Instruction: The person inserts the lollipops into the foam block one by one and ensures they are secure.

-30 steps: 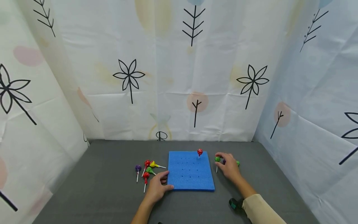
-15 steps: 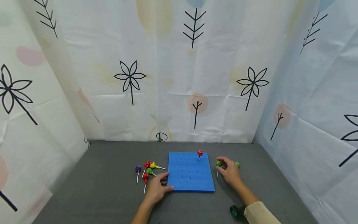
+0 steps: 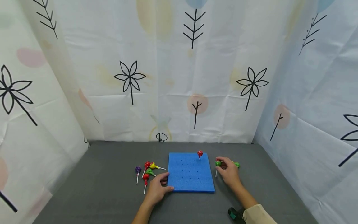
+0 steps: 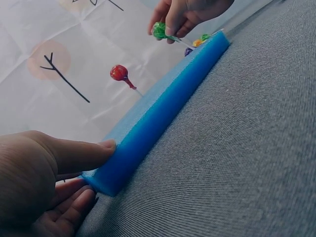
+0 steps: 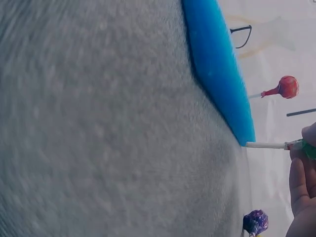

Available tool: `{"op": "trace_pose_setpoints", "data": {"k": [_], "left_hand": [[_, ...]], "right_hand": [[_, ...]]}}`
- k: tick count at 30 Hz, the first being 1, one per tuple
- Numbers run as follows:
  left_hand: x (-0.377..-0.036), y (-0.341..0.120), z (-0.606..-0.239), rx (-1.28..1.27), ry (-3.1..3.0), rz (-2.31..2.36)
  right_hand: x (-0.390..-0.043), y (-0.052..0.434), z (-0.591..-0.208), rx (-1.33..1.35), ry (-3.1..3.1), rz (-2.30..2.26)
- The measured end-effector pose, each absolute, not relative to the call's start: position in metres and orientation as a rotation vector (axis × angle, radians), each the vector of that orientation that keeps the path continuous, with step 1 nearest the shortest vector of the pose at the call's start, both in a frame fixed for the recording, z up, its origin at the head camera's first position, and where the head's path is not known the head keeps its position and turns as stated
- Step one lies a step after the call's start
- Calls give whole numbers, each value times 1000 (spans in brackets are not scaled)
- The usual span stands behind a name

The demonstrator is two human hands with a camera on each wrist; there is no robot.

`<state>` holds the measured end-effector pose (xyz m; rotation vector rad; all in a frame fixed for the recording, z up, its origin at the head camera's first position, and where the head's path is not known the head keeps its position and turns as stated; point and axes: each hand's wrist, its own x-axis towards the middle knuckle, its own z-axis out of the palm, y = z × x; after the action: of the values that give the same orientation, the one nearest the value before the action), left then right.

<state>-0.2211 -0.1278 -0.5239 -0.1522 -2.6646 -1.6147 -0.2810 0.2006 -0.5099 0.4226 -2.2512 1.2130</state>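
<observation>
A blue foam board point(image 3: 190, 172) with rows of small holes lies on the grey table; one red lollipop point(image 3: 199, 153) stands in its far edge. My left hand point(image 3: 158, 186) rests against the board's near left corner point(image 4: 106, 180), thumb on its edge. My right hand point(image 3: 229, 172) is just right of the board and pinches a green lollipop point(image 3: 218, 163) point(image 4: 159, 30), its white stick point(image 5: 264, 145) pointing toward the board. Another green lollipop point(image 3: 236, 164) lies behind that hand, and a purple one point(image 5: 255, 221) shows in the right wrist view.
Several loose lollipops lie left of the board: purple point(image 3: 138, 169), red point(image 3: 147, 164), yellow point(image 3: 153, 165), green point(image 3: 149, 171) and another red point(image 3: 145, 176). Printed fabric walls point(image 3: 179, 77) close in the back and both sides of the grey table point(image 3: 112, 193).
My right hand has drawn slightly back toward me with the green lollipop in its fingers. The left hand and the board have stayed put.
</observation>
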Motion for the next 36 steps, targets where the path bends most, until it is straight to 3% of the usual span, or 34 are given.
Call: {"op": "trace_pose_setpoints", "data": {"k": [8, 16, 28, 36], "left_hand": [[-220, -128, -524, -146, -2663, -1612], [-219, -128, -524, -160, -2666, -1604], [-219, -128, -523, -179, -2650, -1615], [-219, -128, -522, -180, -2651, -1611]], "right_hand": [[-276, 194, -506, 462, -2109, 1251], [-253, 178, -476, 509, -2064, 1312], [-273, 175, -499, 501, -2058, 1351], [-263, 158, -478, 560, -2035, 1396]]}}
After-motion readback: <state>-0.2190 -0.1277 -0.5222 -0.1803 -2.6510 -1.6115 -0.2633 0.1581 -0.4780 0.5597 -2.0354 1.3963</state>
